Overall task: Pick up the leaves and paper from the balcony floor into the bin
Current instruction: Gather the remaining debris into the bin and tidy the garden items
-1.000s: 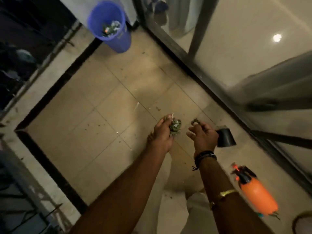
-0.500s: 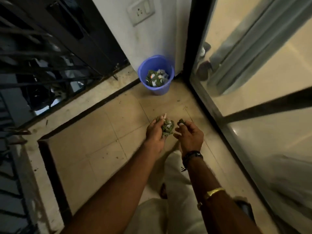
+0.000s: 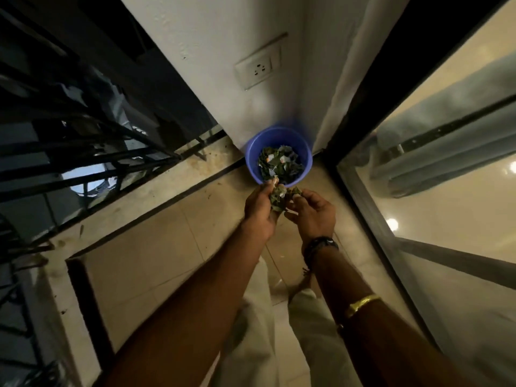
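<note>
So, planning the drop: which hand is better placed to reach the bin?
Probably left: the left hand holds the bigger leaf clump at the blue bin; the right hand pinches a small leaf farther back.

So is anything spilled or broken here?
Nothing looks broken or spilled. The blue bin stands upright in the corner, leaves and paper inside. The left hand and right hand hold a clump of leaves near its rim. Only the ledge beside the railing looks stained.
</note>
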Available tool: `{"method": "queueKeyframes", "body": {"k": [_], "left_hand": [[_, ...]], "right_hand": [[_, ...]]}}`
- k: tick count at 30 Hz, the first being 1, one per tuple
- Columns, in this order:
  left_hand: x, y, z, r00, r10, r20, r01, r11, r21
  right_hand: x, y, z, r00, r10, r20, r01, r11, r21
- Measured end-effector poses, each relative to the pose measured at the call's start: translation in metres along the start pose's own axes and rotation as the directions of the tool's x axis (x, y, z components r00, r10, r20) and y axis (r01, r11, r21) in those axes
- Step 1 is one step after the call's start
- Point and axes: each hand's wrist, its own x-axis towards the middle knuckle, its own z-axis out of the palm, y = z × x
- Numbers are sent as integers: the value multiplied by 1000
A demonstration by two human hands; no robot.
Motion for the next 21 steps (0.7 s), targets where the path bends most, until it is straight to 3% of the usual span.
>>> {"method": "queueKeyframes", "body": {"k": [10, 16, 18, 21], "left_hand": [[85, 77, 34, 982, -156, 104, 126, 959, 254], [129, 99, 52, 976, -191, 110, 125, 891, 437], [129, 101, 51, 977, -187, 104, 116, 873, 473], [119, 97, 50, 971, -205, 122, 112, 844, 524]], "right_hand": [[89, -29, 65, 984, 115, -137, -129, 987, -92], [144, -30, 74, 979, 122, -165, -178, 903, -391], [145, -27, 71, 973, 140, -184, -196, 922, -333], [124, -22, 63, 955, 161, -250, -191, 976, -104]]}}
